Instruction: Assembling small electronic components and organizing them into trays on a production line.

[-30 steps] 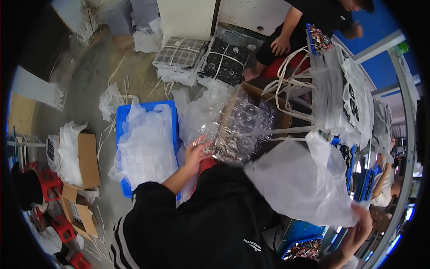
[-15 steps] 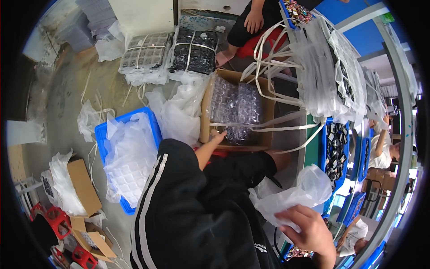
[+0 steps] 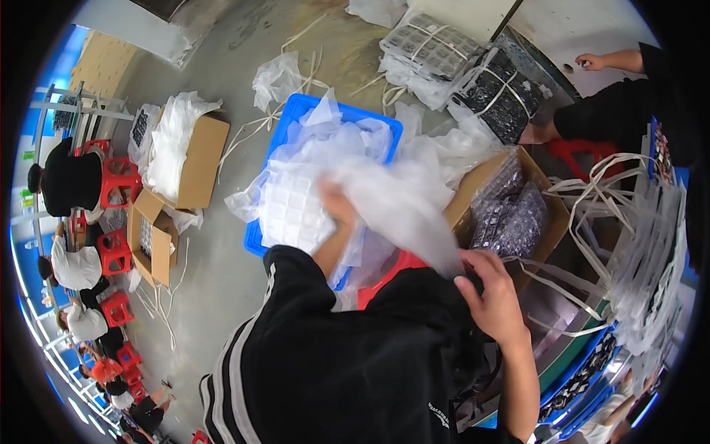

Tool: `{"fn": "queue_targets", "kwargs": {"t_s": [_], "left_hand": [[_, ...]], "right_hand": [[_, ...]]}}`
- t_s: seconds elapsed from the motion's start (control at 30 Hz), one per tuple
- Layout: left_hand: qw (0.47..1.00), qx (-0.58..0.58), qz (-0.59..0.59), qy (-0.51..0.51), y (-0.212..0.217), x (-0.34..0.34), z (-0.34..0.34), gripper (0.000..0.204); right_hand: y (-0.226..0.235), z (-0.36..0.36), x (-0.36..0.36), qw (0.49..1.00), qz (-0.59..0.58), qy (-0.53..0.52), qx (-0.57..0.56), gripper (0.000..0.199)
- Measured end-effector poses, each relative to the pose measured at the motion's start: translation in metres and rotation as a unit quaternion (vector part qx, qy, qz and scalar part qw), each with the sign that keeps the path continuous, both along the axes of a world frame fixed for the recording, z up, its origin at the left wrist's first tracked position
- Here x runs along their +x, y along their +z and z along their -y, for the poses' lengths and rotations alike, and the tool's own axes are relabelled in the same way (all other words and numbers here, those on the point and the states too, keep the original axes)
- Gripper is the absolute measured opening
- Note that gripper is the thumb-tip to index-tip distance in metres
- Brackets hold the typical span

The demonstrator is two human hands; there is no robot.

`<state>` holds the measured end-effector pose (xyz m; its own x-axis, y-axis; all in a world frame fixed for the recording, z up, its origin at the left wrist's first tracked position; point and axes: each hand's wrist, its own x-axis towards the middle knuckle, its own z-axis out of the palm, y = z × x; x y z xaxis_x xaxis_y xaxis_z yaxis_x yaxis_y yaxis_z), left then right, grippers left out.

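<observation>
Pinching with the right hand (image 3: 492, 296), right of the blue bin (image 3: 255, 237), one end of a blurred white sheet (image 3: 403, 207) that slants out from above that bin; reaching over the bin with the left hand (image 3: 338, 203), too blurred to tell whether gripping or loose.

Even light covers the floor (image 3: 222, 274); the left hand (image 3: 337, 203) and plastic sheet (image 3: 396, 207) blur with motion (fisheye edges curve into black); white strips (image 3: 77, 409), probably lamps, glare lower left.

Behind the bare fingers (image 3: 484, 268), a black top (image 3: 355, 362) bears pale stripes (image 3: 228, 362) along its left sleeve (image 3: 299, 281) and a small white mark (image 3: 438, 414) nearer the right fingers.
</observation>
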<state>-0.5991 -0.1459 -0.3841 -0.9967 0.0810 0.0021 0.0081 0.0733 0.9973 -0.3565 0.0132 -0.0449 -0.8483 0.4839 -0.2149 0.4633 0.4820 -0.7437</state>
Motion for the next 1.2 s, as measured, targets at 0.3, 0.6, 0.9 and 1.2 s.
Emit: {"fn": "queue_targets", "kwargs": {"t_s": [0.3,0.6,0.9,1.2], "left_hand": [[0.622,-0.684,-0.118,-0.362,-0.073,-0.026,0.080,0.070],[0.584,-0.313,-0.236,-0.711,-0.074,0.214,-0.176,0.064],[0.521,-0.255,-0.211,-0.787,-0.105,0.120,-0.188,0.058],[0.494,-0.312,-0.141,-0.799,-0.074,-0.003,-0.170,0.053]], "right_hand": [[0.035,0.015,-0.011,0.977,0.125,0.125,0.115,0.039],[0.090,-0.012,0.073,0.990,0.116,-0.021,0.072,0.034],[0.162,-0.103,0.221,0.779,0.095,-0.536,0.311,0.017],[0.139,-0.188,0.294,0.722,0.124,-0.551,0.400,0.016]]}}
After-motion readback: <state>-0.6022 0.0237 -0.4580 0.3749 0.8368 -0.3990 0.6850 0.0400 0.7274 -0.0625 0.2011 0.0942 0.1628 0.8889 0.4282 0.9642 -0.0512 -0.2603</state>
